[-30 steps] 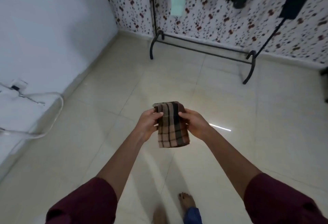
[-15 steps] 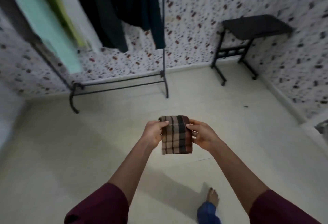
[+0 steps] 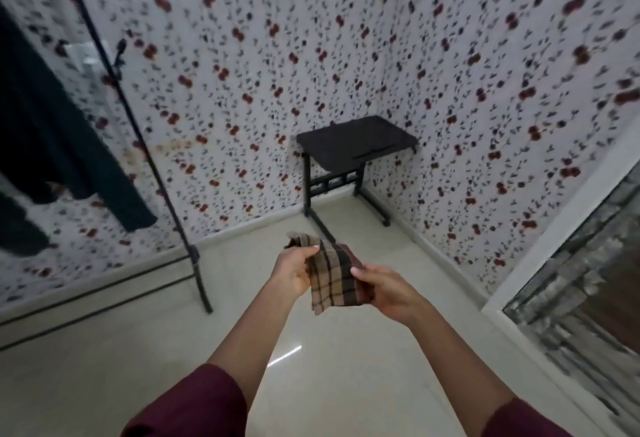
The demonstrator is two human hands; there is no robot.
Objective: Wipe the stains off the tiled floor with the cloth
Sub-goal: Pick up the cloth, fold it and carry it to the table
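Note:
A folded brown checked cloth (image 3: 330,279) hangs in the air at chest height, well above the cream tiled floor (image 3: 104,360). My left hand (image 3: 292,270) pinches its upper left edge between thumb and fingers. My right hand (image 3: 384,289) grips its right side with the thumb on top. The cloth's lower left corner dangles free. No stain shows on the floor in this blurred view.
A small black table (image 3: 356,147) stands in the far corner against the flowered wallpaper. A black clothes rack (image 3: 162,194) with dark garments (image 3: 52,145) stands at the left. A white door frame (image 3: 554,232) runs along the right.
The view has swung right, from the rack to the corner with the black table. Both hands kept hold of the cloth, which has tilted and loosened at its lower corner.

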